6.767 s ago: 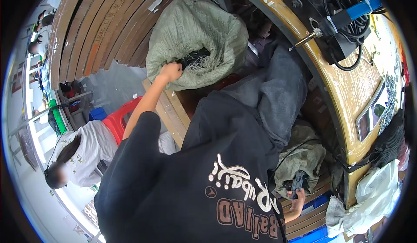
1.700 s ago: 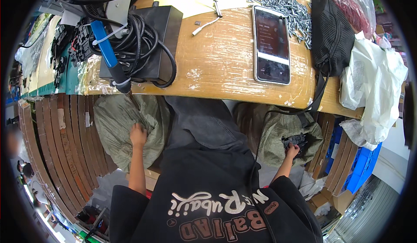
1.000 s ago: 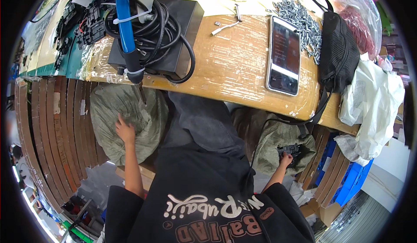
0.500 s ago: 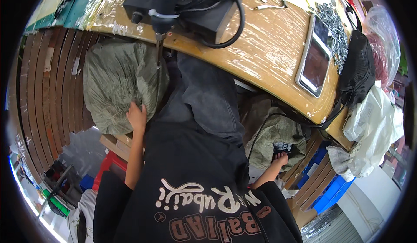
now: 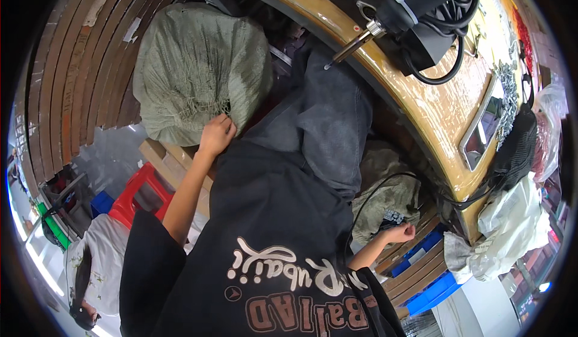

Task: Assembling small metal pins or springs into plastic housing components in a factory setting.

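My left hand (image 5: 218, 133) is closed at the gathered mouth of a large grey-green woven sack (image 5: 180, 66), beside a small dark opening. Its fingers are curled together, and whatever they hold is hidden. On the other side of my lap, my right hand (image 5: 400, 233) is closed just beside a second, smaller woven sack (image 5: 394, 195). Small dark and silvery pieces (image 5: 392, 218) show in that sack's opening, next to the right wrist. What the right fingers hold, if anything, is too small to make out.
A blue-and-black electric screwdriver (image 5: 391, 18) hangs over the edge of the wooden table (image 5: 433, 120). On the table are a black box with coiled cables (image 5: 433, 48), a tablet-like device (image 5: 481, 123) and many small metal parts (image 5: 509, 96). A red stool (image 5: 141, 195) stands at left.
The whole view has shifted and turned. My right hand has come out of the smaller sack's opening to its side. My left hand stays at the large sack's mouth, its fingers more curled.
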Motion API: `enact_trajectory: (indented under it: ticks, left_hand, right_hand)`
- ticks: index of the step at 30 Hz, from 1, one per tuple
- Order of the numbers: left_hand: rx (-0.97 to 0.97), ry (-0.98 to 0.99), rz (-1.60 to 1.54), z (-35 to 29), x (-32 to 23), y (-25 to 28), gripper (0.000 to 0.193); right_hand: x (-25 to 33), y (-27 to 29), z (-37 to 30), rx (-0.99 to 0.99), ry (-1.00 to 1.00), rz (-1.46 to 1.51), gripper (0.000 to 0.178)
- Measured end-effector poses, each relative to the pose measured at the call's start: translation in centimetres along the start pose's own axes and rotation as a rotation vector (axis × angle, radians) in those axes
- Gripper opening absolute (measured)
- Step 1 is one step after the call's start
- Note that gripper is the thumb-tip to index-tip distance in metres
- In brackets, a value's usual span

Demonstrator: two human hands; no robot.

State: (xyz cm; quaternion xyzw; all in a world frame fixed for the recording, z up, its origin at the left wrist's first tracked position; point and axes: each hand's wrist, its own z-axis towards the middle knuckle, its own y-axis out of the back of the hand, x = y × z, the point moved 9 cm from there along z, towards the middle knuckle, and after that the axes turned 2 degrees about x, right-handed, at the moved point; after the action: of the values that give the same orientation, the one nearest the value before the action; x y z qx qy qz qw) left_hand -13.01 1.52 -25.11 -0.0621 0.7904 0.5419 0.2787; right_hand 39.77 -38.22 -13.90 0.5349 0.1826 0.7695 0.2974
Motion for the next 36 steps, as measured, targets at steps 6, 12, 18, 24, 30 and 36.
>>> enact_trajectory:
  ticks: [6, 12, 18, 24, 30, 36]
  left_hand:
    - [-0.105, 0.372, -0.11, 1.0, 7.5, -2.0, 0.017]
    - [-0.107, 0.51, -0.014, 1.4, 9.2, -1.8, 0.038]
    - [-0.3, 0.469, 0.174, 0.7, 5.9, 0.2, 0.062]
    - [-0.129, 0.5, 0.197, 1.9, 9.0, -1.3, 0.053]
    - [0.276, 0.542, -0.395, 1.3, 15.6, -1.4, 0.036]
    - [-0.32, 0.244, -0.668, 4.6, 1.3, 20.1, 0.02]
  right_hand:
    - [-0.5, 0.5, 0.6, -0.03, -0.093, 0.088, 0.021]
    - [4.5, 3.7, 1.8, -0.239, 0.045, 0.189, 0.018]
    - [21.0, 4.0, 3.9, -0.25, 0.321, 0.296, 0.016]
    - [34.2, -7.4, 7.2, 0.422, 0.313, 0.514, 0.016]
    - [39.4, -15.1, 8.4, 0.586, 0.603, 0.073, 0.025]
    - [39.4, -16.3, 9.5, 0.605, 0.615, 0.022, 0.012]
